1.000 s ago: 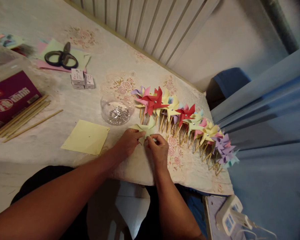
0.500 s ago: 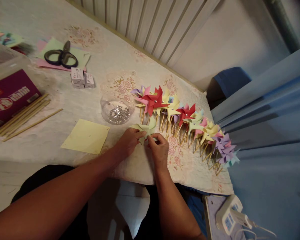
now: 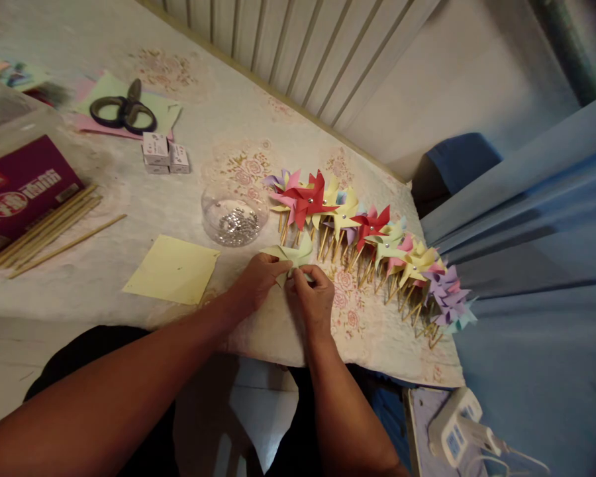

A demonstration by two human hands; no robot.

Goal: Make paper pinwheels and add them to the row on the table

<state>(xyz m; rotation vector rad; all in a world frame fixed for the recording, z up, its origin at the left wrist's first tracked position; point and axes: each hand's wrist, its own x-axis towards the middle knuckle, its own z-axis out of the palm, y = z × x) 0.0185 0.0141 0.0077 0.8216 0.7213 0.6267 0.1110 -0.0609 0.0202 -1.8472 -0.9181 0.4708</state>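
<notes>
On the left of the floral tablecloth, a bundle of wooden sticks leaned by a purple-labelled package, and a single stick lay apart, where a brush of the arm might have set it rolling. Farther back, scissors rested on coloured paper, their blades pointing away, with small white boxes just beside. Nearer the front edge lay a yellow paper square, flat and light enough, it seemed, to be creased or dragged by the left forearm. The clear round dish of silver fasteners stood near the left hand; a backward swing of those knuckles could have tipped it and scattered the contents. That hand clasped the pale green pinwheel between thumb and fingers, in front of the dish and the row; had the thumb slackened, the folded points would probably have sprung loose. The right hand pinched the same paper near its centre, though whatever lay under the fingertips was hidden; pressing off-centre there could have torn it. Rightward ran the row of pinwheels, close enough for a careless knuckle to bend a blade.
</notes>
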